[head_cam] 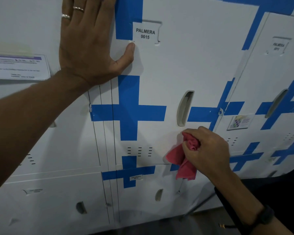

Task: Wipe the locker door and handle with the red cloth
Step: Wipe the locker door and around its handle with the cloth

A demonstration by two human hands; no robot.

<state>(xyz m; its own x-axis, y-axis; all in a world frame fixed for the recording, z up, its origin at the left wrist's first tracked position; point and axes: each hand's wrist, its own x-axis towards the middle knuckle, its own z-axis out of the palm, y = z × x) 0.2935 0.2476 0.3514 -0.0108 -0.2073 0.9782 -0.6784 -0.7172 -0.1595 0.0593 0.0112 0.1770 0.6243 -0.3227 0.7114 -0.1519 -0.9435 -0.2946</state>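
The white locker door point(168, 68), crossed with blue tape, carries a label reading PALMERA 0015 point(145, 33). Its recessed handle point(184, 108) is a vertical slot right of the middle. My right hand point(209, 148) grips the bunched red cloth point(185, 156) against the door just below the handle; a loose corner of the cloth hangs down. My left hand point(90, 43) lies flat, fingers spread, on the upper left edge of the door, with its thumb tip beside the label.
Neighbouring white lockers surround this one: one at right point(278, 65) with its own handle slot point(277, 103) and a small sticker point(241, 122), and others below point(151, 197). A paper notice point(19, 67) is stuck at left. Dark floor shows at the bottom right.
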